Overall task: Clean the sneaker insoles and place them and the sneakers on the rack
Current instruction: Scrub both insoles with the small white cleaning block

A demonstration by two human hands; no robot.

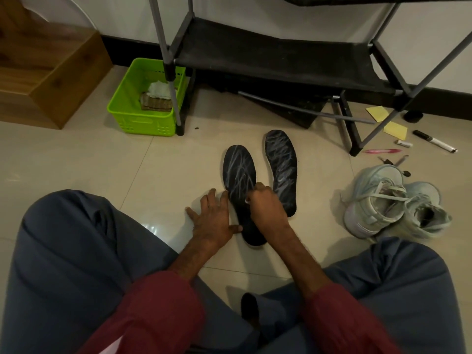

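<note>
Held insole point(239, 180), black with pale streaks, lies flat on the floor point(76, 159) between the two hands, toe pointing away from the person. Left hand point(212, 218) is flat with its fingers spread, palm on the floor, and its thumb and forefinger touch the insole's left edge and heel. Right hand point(263, 204) sits on the insole's middle, fingers curled under, pinching a white scrap point(247, 200); the scrap is too small to tell what it is. The hands are close but not touching.

Other insole point(282, 172) has the same streaks and lies flat just right of the right hand, parallel to the held one and not touching it. Sneakers point(393, 203), pale and laced, lie tipped against each other on the floor, well right of the right hand.

Rack point(275, 57), with a black shelf and grey poles, stands beyond both hands. Its lower shelf holds nothing visible.

Basket point(127, 108), green, is beyond the left hand at the rack's left leg, with a white cloth point(159, 89) and a brown pad point(155, 104) inside. Wood box point(48, 72) sits far left of it.

Yellow notes point(394, 129), a marker point(434, 141) and a pink pen point(380, 151) lie on the floor far right, beyond the sneakers. Knees in grey trousers point(76, 238) flank the hands, and the sleeves point(158, 310) are red.
</note>
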